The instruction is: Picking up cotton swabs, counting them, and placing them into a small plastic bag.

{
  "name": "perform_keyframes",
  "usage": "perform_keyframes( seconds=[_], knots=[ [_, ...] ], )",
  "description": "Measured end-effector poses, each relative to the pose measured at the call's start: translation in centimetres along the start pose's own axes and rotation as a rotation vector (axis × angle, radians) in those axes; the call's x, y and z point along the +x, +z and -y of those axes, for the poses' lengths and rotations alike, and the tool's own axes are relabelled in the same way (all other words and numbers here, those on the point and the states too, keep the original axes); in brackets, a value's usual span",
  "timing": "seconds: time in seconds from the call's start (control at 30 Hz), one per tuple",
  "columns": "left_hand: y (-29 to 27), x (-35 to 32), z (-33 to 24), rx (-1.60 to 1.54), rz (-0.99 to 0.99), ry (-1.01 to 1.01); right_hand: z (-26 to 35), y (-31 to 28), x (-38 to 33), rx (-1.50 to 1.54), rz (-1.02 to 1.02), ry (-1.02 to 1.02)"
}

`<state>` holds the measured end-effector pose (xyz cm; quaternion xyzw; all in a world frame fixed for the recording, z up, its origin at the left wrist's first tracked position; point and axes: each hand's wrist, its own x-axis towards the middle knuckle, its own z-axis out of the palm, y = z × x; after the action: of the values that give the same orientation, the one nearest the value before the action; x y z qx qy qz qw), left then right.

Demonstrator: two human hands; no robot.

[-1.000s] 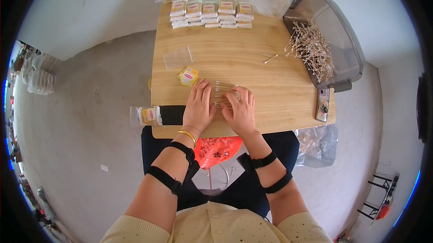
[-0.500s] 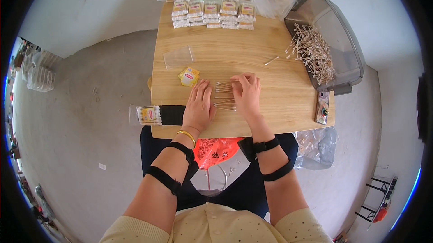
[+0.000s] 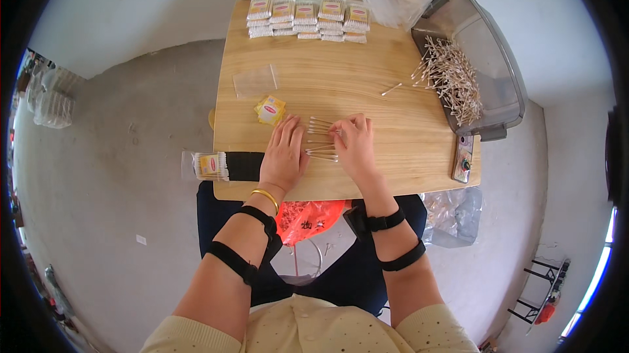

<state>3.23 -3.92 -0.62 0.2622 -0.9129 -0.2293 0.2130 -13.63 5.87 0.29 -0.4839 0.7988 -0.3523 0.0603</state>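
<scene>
A small row of cotton swabs (image 3: pixel 320 150) lies crosswise on the table between my hands. My left hand (image 3: pixel 283 154) rests flat, its fingers stretched out along the left ends of the swabs. At their right ends my right hand (image 3: pixel 356 148) pinches with thumb and forefinger on a swab; the fingers partly hide the tips. Beyond my left fingertips lie several yellow printed cards (image 3: pixel 270 110) in a loose pile, and a clear flat plastic bag (image 3: pixel 255 82) is farther off.
A filled swab pack (image 3: pixel 210 166) sits on a black strip (image 3: pixel 244 166) at left. Stacked swab packs (image 3: pixel 306 12) line the far side. A tipped grey bin (image 3: pixel 496 58) spills loose swabs (image 3: pixel 452 78) at right, near a phone (image 3: pixel 462 158). One stray swab (image 3: pixel 392 90) lies apart.
My right hand's fingertips have shifted nearer to me along the swab ends and closed together. My left hand stays in place; the whole view has slid slightly.
</scene>
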Motion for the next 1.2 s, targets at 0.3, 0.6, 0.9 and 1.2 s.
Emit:
perform_keyframes(
  seconds=[0.3, 0.6, 0.9, 1.2],
  knots=[
    [0.0, 0.1, 0.0, 0.016, 0.007, 0.005, 0.6, 0.3, -0.4, -0.016, -0.001, -0.047],
    [0.0, 0.0, 0.1, 0.013, 0.009, 0.003, 0.7, 0.7, 0.0, -0.019, -0.062, -0.066],
    [-0.3, 0.0, -0.1, -0.018, 0.027, -0.023, -0.3, 0.8, 0.6, -0.029, -0.069, -0.041],
    [0.3, 0.1, 0.1, -0.002, 0.008, 0.005, -1.2, 0.5, 1.1, -0.021, -0.012, -0.093]
  ],
)
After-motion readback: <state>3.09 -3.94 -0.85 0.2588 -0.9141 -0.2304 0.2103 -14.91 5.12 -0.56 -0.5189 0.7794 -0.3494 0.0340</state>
